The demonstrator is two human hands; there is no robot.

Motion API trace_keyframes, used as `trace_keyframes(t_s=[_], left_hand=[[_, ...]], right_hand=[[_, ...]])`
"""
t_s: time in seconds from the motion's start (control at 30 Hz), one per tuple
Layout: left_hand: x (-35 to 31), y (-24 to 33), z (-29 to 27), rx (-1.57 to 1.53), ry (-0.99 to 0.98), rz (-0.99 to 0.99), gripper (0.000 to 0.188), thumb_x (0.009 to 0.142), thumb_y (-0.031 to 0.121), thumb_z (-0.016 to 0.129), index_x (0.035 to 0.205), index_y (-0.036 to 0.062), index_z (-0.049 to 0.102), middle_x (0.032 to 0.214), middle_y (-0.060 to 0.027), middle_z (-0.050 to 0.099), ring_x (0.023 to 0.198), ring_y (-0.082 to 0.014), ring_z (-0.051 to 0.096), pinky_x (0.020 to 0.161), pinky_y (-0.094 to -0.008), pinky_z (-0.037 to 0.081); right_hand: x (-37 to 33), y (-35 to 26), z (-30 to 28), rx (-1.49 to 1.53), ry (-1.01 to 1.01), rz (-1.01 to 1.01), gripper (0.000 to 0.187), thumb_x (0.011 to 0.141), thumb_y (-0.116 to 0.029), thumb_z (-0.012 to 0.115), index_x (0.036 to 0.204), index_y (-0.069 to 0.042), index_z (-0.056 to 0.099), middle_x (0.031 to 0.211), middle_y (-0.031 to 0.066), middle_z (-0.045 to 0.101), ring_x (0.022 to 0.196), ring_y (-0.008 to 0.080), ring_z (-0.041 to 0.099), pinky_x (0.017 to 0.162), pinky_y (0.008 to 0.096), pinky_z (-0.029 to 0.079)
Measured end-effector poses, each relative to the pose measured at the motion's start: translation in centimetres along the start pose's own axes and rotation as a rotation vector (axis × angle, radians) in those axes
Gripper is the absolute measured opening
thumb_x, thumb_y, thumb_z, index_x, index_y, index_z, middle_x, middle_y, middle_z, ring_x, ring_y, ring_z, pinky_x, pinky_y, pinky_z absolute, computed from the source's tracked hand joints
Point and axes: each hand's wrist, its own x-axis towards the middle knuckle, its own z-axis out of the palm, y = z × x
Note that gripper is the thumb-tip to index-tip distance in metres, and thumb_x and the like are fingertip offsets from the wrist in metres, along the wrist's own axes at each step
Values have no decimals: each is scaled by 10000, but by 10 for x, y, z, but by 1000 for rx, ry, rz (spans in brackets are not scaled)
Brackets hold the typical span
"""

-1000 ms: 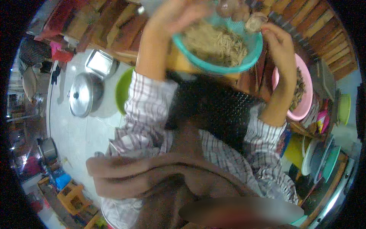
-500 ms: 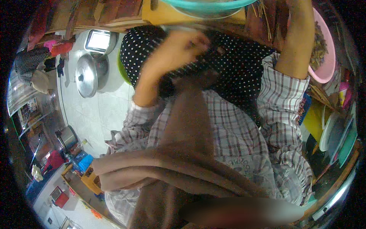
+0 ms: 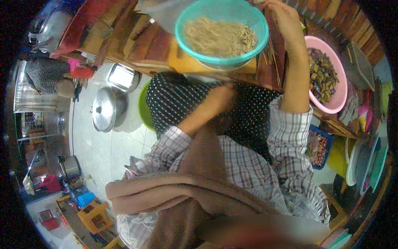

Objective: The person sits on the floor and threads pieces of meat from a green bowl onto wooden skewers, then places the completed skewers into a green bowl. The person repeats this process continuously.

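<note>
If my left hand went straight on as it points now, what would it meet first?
Probably the wooden table, at its near edge; the left hand is blurred, its height unclear.

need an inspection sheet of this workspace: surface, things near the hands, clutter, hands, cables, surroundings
Surface: brown slatted wooden table, with a flat yellow board beneath the basket
Things: round turquoise plastic mesh basket holding pale shredded strands
Clutter: thin tan sticks; round pink plastic basin of dark chopped pieces
Hands: left hand blurred over the white-dotted black cloth on the lap, grip unclear; right hand beside the basket, fingertips at the picture's upper edge, grip unclear
Cables: nothing seen
Surroundings: pale tiled floor with a lidded silver metal pot and round green basin
</note>
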Motion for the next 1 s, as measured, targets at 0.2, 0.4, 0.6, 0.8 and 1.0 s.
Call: trace_keyframes(t_s=[0.2,0.4,0.6,0.8,1.0], left_hand=[[-28,18,-43,-61,-29,356,278,666,193,752,880,53,643,790,-151,651,780,-324,651,670,-420,519],[-64,25,-145,-573,224,349,155,802,137,686,913,45,631,893,-38,650,763,-142,592,717,-265,481],[-21,39,-245,-981,641,446,253,920,172,592,1111,8,584,969,-83,638,796,-172,626,775,-303,529],[30,39,-255,-1542,584,482,268,888,91,604,1124,-35,583,1109,-129,623,1041,-260,603,981,-359,481],[70,3,-248,-1670,546,548,236,909,85,570,1099,-55,577,1099,-145,624,1054,-252,604,970,-353,491]], right_hand=[[1,-2,-1,1,34,-33,217,890,-125,505,893,11,674,784,-4,637,732,91,551,651,240,432],[-4,-8,-3,55,14,-47,243,920,-180,511,899,4,669,800,-12,636,729,93,547,669,239,421],[-11,-11,6,-1,26,-7,235,898,-165,523,875,11,678,769,11,639,703,129,556,643,273,431],[-8,-5,8,-187,-39,-37,261,921,-174,548,1062,16,657,937,16,653,884,103,583,809,246,447],[-9,1,9,-231,-106,-31,197,906,-118,565,1014,26,643,891,-9,629,835,74,560,763,221,434]])
